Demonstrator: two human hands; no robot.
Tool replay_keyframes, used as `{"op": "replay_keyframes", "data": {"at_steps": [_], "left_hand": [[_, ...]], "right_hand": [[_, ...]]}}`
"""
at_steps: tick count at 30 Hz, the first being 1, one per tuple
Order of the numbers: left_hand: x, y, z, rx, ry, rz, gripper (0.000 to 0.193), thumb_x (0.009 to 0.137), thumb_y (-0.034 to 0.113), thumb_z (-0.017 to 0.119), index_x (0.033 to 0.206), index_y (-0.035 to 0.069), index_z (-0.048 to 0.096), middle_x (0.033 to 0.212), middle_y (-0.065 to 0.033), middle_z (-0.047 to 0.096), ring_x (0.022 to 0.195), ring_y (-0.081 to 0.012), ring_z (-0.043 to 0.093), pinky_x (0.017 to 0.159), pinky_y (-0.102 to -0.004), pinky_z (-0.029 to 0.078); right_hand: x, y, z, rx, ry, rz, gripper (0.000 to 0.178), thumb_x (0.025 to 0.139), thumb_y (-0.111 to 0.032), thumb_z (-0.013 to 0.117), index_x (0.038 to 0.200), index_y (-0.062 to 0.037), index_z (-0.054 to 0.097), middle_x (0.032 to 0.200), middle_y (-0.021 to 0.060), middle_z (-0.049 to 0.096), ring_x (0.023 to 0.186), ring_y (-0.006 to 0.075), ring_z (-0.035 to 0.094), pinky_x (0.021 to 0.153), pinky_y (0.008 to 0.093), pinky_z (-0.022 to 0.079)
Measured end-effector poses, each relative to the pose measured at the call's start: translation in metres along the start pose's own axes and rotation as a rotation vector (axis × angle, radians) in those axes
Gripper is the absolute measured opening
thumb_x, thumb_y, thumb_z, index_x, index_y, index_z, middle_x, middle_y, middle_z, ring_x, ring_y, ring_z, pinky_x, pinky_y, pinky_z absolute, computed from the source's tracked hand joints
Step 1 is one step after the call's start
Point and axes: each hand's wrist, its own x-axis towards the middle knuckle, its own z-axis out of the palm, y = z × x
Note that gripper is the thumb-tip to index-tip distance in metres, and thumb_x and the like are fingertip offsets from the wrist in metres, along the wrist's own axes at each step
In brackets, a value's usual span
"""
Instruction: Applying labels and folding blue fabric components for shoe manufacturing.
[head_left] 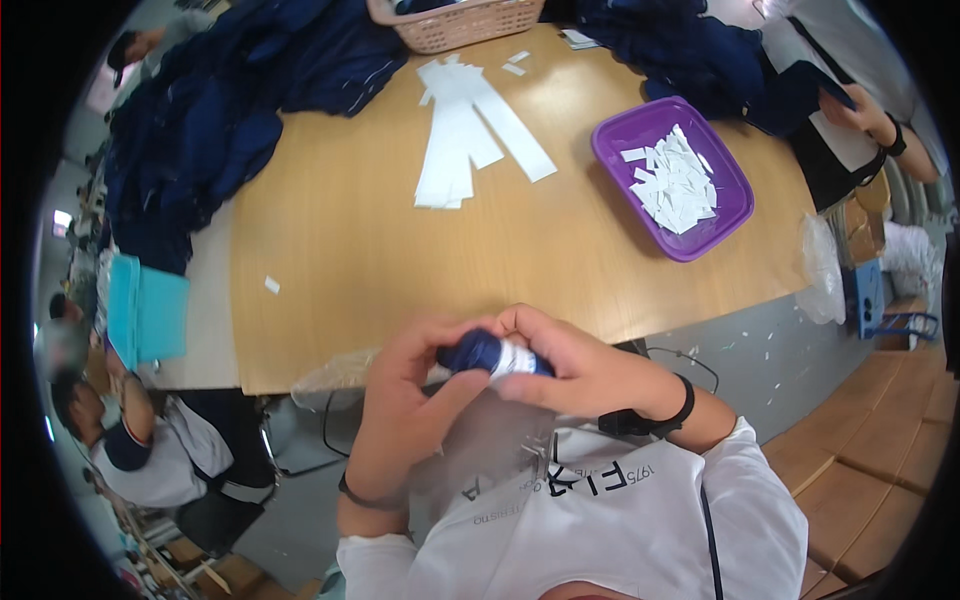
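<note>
Close to my body, at the table's near edge, both my hands close around a small navy blue bundle (478,350) with a white band or label (515,360) on it. It looks like rolled cloth, though blur and my fingers hide its exact kind. My left hand (415,375) wraps its left end, the thumb lying along the near side. On the right end, my right hand (560,365) grips with fingers above and thumb below. Something clear, like a plastic bag (485,445), shows blurred below my hands in front of my shirt.
Long white paper strips (450,150) lie mid-table; a purple basin (740,215) of small white slips stands right of them. Navy garments (200,150) are heaped at the left, near a turquoise bin (150,310). Beyond is a pink basket (460,28). Co-workers sit left and stand right.
</note>
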Motion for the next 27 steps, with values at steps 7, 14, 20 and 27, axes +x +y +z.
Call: {"op": "replay_keyframes", "data": {"at_steps": [7, 14, 20, 27], "left_hand": [[-0.014, 0.012, 0.002, -0.184, 0.089, -0.189, 0.024, 0.088, -0.015, 0.07, 0.105, 0.001, 0.063, 0.124, -0.0142, 0.068, 0.118, -0.0281, 0.07, 0.103, -0.0438, 0.057], [0.174, 0.216, -0.036, 0.855, 0.351, 0.531, 0.036, 0.1, 0.028, 0.076, 0.12, -0.001, 0.067, 0.11, -0.0095, 0.072, 0.088, -0.0098, 0.062, 0.074, -0.0254, 0.052], [0.327, 0.26, -0.018, 1.346, 0.265, 0.388, 0.047, 0.099, 0.022, 0.072, 0.143, 0.004, 0.066, 0.141, -0.0126, 0.072, 0.107, -0.0188, 0.075, 0.095, -0.0295, 0.057], [0.301, 0.169, -0.092, 1.455, -0.164, -0.001, 0.046, 0.084, 0.008, 0.082, 0.129, 0.004, 0.073, 0.122, -0.0101, 0.075, 0.108, -0.0224, 0.072, 0.094, -0.0353, 0.059]], "right_hand": [[-0.006, 0.014, -0.027, -0.148, -0.159, -0.217, 0.055, 0.106, -0.034, 0.072, 0.139, 0.002, 0.047, 0.112, 0.0161, 0.07, 0.083, 0.0171, 0.065, 0.074, 0.0326, 0.054], [-0.04, 0.011, -0.064, 0.297, -0.158, -0.067, 0.043, 0.117, -0.019, 0.051, 0.151, 0.0042, 0.038, 0.113, 0.0089, 0.066, 0.08, 0.0116, 0.061, 0.076, 0.0282, 0.054], [-0.04, 0.011, -0.064, 0.452, -0.079, -0.105, 0.04, 0.116, -0.017, 0.052, 0.15, 0.0026, 0.041, 0.108, 0.0072, 0.064, 0.085, 0.0118, 0.06, 0.079, 0.0281, 0.053], [-0.043, 0.022, -0.069, 0.677, -0.1, -0.14, 0.031, 0.115, -0.013, 0.053, 0.141, 0.0018, 0.055, 0.103, 0.0061, 0.063, 0.085, 0.0133, 0.06, 0.08, 0.0282, 0.052]]}}
